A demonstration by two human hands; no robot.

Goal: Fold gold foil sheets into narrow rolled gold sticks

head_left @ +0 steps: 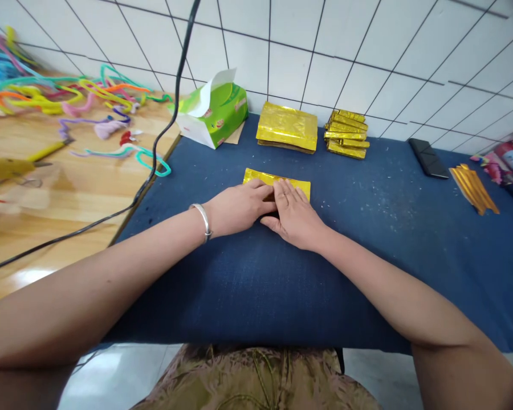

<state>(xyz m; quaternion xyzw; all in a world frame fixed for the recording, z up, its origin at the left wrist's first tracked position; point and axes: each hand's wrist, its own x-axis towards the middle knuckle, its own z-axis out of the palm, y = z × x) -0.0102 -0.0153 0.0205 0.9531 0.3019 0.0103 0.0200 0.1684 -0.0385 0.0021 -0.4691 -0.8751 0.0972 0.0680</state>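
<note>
A gold foil sheet, apparently folded, lies flat on the blue cloth in front of me. My left hand rests over its left half, fingers extended, a silver bangle at the wrist. Beside it, my right hand presses the sheet with flat, stretched fingers and the thumb held apart. The two hands nearly meet at the middle, hiding the sheet's near edge. Behind them sits a stack of gold foil sheets. To its right is a pile of narrow folded gold strips.
A green tissue box stands against the tiled wall. A black cable hangs across the left side. Colourful pipe cleaners and a yellow glue gun lie on the wooden table. Rightward are a black phone and more gold strips.
</note>
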